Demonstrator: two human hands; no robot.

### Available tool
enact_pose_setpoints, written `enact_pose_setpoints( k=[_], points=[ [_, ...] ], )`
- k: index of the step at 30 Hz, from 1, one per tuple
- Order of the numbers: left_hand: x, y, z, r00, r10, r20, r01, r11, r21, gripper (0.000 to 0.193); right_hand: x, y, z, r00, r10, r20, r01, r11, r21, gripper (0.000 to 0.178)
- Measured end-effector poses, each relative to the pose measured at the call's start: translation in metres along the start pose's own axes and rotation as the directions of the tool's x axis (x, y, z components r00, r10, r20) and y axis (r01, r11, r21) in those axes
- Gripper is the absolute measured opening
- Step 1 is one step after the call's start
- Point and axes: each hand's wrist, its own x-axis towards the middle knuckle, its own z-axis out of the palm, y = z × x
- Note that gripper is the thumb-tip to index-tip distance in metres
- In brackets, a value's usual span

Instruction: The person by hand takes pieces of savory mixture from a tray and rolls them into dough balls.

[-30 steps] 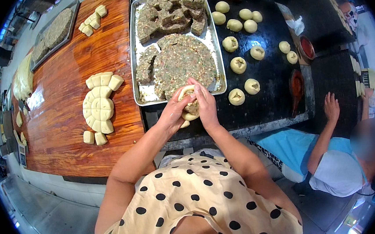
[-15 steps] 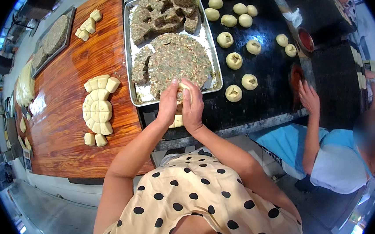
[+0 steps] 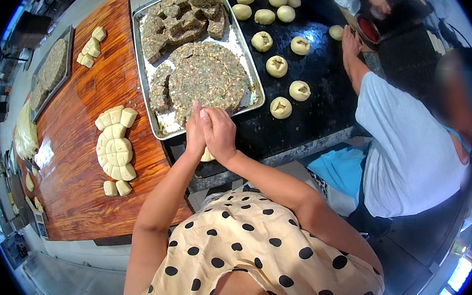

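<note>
My left hand point(image 3: 195, 136) and my right hand point(image 3: 219, 130) are pressed together, fingers curled round a filled dough ball that the hands now hide. They hover at the near edge of a metal tray point(image 3: 260, 104). On that tray a round slab of speckled filling point(image 3: 208, 81) lies just beyond my fingertips, with broken chunks of the same filling point(image 3: 182, 24) at the far end. Below my wrists a piece of pale dough point(image 3: 207, 155) shows partly on the black table.
Cut dough pieces point(image 3: 115, 149) lie on the wooden board point(image 3: 72, 190) at left. Several pleated buns point(image 3: 277, 66) and smooth balls point(image 3: 264, 16) stand on the black table point(image 3: 315, 120). At right, a co-worker's hand point(image 3: 351, 43) touches a ball near a red bowl point(image 3: 368, 29).
My hands have closed tighter over the dough ball, hiding the dough and filling seen between them before. The co-worker has leaned in and reached farther across the table. The whole view has shifted.
</note>
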Motion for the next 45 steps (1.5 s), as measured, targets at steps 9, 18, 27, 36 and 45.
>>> enact_pose_setpoints(
  k=[9,18,27,36,45],
  points=[
    [-0.037,0.053,-0.002,0.988,-0.112,0.108,0.154,0.607,-0.779,0.059,0.023,-0.021,0.006,0.958,0.285,0.023,-0.227,0.708,0.669,0.032],
    [-0.035,0.035,-0.007,0.996,0.005,-0.087,-0.061,0.748,-0.66,0.03,0.01,-0.014,0.011,0.997,0.026,0.07,-0.049,0.934,0.354,0.035],
    [-0.032,0.053,-0.009,0.977,0.144,-0.157,-0.176,0.961,-0.215,0.044,0.018,-0.016,0.003,0.994,0.003,0.114,-0.024,0.984,0.176,0.041],
    [-0.036,0.084,-0.015,0.999,-0.01,0.038,0.038,0.514,-0.857,0.044,0.034,-0.034,0.004,0.961,0.274,0.032,-0.22,0.69,0.689,0.032],
    [-0.03,0.056,-0.013,0.965,0.159,-0.207,-0.232,0.886,-0.402,0.032,0.027,-0.029,0.011,0.995,-0.101,-0.008,0.1,0.97,0.221,0.025]
  ],
)
